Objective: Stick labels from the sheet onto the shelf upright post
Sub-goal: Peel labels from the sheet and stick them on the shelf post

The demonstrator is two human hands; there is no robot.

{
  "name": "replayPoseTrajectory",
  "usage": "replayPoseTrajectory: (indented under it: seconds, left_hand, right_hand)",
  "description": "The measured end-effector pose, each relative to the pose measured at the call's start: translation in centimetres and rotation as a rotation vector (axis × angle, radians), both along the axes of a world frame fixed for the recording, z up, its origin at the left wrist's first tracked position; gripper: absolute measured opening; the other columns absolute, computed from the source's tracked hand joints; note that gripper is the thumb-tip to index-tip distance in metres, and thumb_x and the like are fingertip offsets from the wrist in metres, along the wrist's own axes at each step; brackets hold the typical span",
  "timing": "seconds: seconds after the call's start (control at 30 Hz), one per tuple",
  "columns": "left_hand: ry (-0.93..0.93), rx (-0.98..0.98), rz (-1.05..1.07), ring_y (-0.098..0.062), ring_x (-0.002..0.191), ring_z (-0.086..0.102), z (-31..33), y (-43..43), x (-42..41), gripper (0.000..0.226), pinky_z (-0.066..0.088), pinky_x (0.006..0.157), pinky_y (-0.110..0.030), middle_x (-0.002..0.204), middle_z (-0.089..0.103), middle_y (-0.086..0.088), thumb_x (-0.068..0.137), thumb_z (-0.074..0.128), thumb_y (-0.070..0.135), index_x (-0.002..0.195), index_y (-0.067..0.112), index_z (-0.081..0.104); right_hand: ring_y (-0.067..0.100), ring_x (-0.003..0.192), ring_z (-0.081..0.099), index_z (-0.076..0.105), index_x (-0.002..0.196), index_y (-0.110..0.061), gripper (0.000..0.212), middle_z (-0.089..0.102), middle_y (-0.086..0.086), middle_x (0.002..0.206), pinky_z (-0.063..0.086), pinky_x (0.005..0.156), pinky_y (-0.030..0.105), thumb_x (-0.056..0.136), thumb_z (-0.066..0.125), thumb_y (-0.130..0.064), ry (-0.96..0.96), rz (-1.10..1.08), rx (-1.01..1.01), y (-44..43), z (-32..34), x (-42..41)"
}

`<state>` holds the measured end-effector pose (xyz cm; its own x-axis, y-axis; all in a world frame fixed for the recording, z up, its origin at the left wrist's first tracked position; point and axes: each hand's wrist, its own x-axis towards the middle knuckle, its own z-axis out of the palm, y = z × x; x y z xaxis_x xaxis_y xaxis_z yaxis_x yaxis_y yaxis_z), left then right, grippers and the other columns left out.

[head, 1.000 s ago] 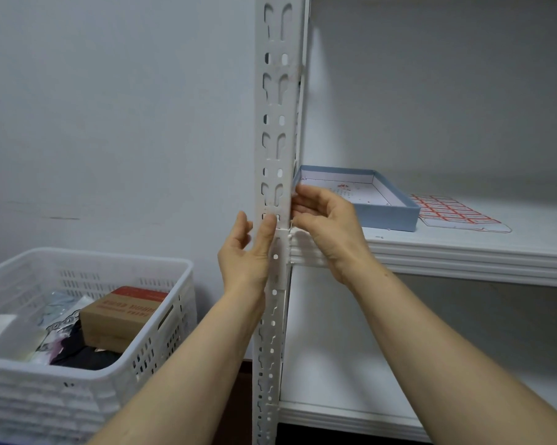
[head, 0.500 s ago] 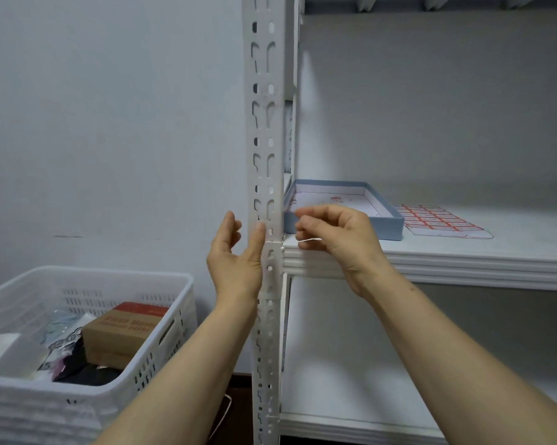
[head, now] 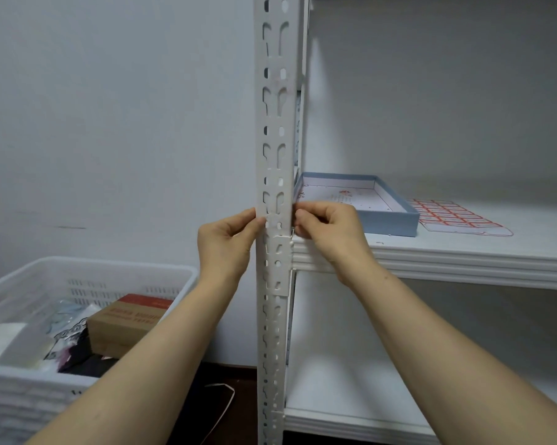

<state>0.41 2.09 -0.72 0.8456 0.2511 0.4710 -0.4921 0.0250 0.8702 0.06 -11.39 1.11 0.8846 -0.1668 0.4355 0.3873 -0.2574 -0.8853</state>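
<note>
The white slotted upright post (head: pixel 275 149) runs top to bottom through the middle of the view. Across its front at hand height lies a white label (head: pixel 276 223), hard to tell from the post. My left hand (head: pixel 226 242) pinches the label's left end at the post's left edge. At the right edge, my right hand (head: pixel 330 231) pinches the other end. Other white labels (head: pixel 277 252) sit stuck on the post above and below. The label sheet (head: pixel 460 216), with red-bordered labels, lies flat on the shelf to the right.
An open blue box (head: pixel 392 221) sits on the white shelf board (head: pixel 463 255) just behind my right hand. A white plastic basket (head: pixel 88 274) holding a cardboard box and packets stands at the lower left. A lower shelf board (head: pixel 351 409) is below.
My right hand carried the label left from beside the post onto its front. My left hand, open beside the post before, has closed on the label's left end.
</note>
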Motion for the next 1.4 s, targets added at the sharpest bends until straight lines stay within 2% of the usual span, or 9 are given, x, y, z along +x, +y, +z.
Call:
replayPoseTrajectory:
  seconds: [0.1, 0.27, 0.53, 0.67, 0.8, 0.9, 1.0, 1.13, 1.4]
  left_hand:
    - [0.008, 0.028, 0.008, 0.018, 0.071, 0.061, 0.03, 0.04, 0.11, 0.022, 0.044, 0.068, 0.001, 0.085, 0.070, 0.021, 0.081, 0.071, 0.005, 0.098, 0.020, 0.070]
    - [0.052, 0.049, 0.047, 0.007, 0.078, 0.066, 0.40, 0.11, 0.55, 0.011, 0.051, 0.080, -0.011, 0.080, 0.072, 0.017, 0.078, 0.075, 0.009, 0.087, 0.017, 0.076]
    - [0.042, 0.053, 0.042, 0.005, 0.073, 0.067, 0.50, -0.01, 0.56, 0.017, 0.051, 0.074, -0.011, 0.071, 0.068, 0.019, 0.078, 0.075, 0.009, 0.076, 0.026, 0.073]
    - [0.047, 0.042, 0.056, 0.003, 0.073, 0.068, 0.39, -0.18, 0.57, 0.013, 0.051, 0.076, -0.015, 0.072, 0.069, 0.017, 0.077, 0.077, 0.010, 0.080, 0.023, 0.074]
    - [0.038, 0.042, 0.063, 0.000, 0.075, 0.068, 0.35, -0.38, 0.43, 0.019, 0.053, 0.079, -0.020, 0.074, 0.070, 0.019, 0.075, 0.078, 0.012, 0.073, 0.030, 0.072]
    - [0.041, 0.027, 0.049, 0.004, 0.071, 0.067, 0.46, -0.47, 0.27, 0.022, 0.052, 0.075, -0.016, 0.071, 0.068, 0.023, 0.076, 0.078, 0.011, 0.072, 0.032, 0.071]
    - [0.048, -0.068, -0.050, 0.010, 0.066, 0.065, 0.25, -0.27, -0.02, 0.021, 0.047, 0.064, -0.004, 0.064, 0.068, 0.020, 0.079, 0.073, 0.002, 0.086, 0.022, 0.071]
    - [0.064, -0.134, -0.091, 0.012, 0.068, 0.064, -0.19, -0.07, 0.01, 0.029, 0.045, 0.062, -0.001, 0.084, 0.068, 0.006, 0.081, 0.070, 0.001, 0.109, 0.008, 0.067]
    - [0.076, -0.111, -0.024, 0.011, 0.064, 0.064, 0.16, -0.59, 0.31, 0.019, 0.045, 0.061, -0.002, 0.073, 0.068, 0.014, 0.079, 0.072, 0.002, 0.092, 0.016, 0.072]
  right_hand:
    - [0.012, 0.087, 0.066, 0.072, 0.102, -0.012, 0.020, 0.073, 0.001, 0.092, 0.052, 0.092, 0.036, 0.089, 0.057, -0.008, -0.005, -0.002, -0.026, 0.02, -0.09, 0.03]
    - [0.009, 0.091, 0.068, 0.070, 0.106, -0.009, 0.021, 0.073, 0.001, 0.097, 0.053, 0.091, 0.030, 0.086, 0.062, -0.010, -0.003, 0.032, 0.001, 0.07, -0.16, -0.02]
    - [0.010, 0.091, 0.068, 0.069, 0.107, -0.009, 0.023, 0.072, 0.001, 0.098, 0.053, 0.087, 0.025, 0.084, 0.065, -0.010, -0.005, 0.048, 0.014, 0.05, -0.25, -0.12]
    - [0.010, 0.091, 0.067, 0.069, 0.109, -0.010, 0.025, 0.072, 0.000, 0.098, 0.053, 0.088, 0.026, 0.084, 0.066, -0.011, -0.001, 0.044, 0.005, -0.01, -0.28, -0.03]
    - [0.011, 0.094, 0.067, 0.068, 0.111, -0.008, 0.028, 0.072, 0.001, 0.100, 0.053, 0.091, 0.029, 0.083, 0.067, -0.012, -0.001, 0.042, 0.007, -0.04, -0.37, 0.11]
    - [0.012, 0.095, 0.067, 0.067, 0.112, -0.007, 0.028, 0.071, 0.002, 0.102, 0.052, 0.092, 0.031, 0.084, 0.067, -0.012, 0.002, 0.054, 0.015, -0.07, -0.39, 0.12]
    - [0.011, 0.096, 0.067, 0.067, 0.113, -0.007, 0.029, 0.071, 0.002, 0.103, 0.052, 0.093, 0.030, 0.085, 0.066, -0.012, 0.011, 0.066, 0.026, -0.16, -0.42, 0.02]
    - [0.010, 0.095, 0.067, 0.067, 0.111, -0.008, 0.026, 0.071, 0.001, 0.102, 0.052, 0.091, 0.026, 0.085, 0.065, -0.009, 0.006, 0.075, 0.035, -0.24, -0.35, -0.12]
    - [0.009, 0.096, 0.066, 0.067, 0.111, -0.009, 0.028, 0.071, 0.000, 0.102, 0.051, 0.091, 0.026, 0.083, 0.066, -0.008, 0.008, 0.070, 0.027, -0.24, -0.34, -0.15]
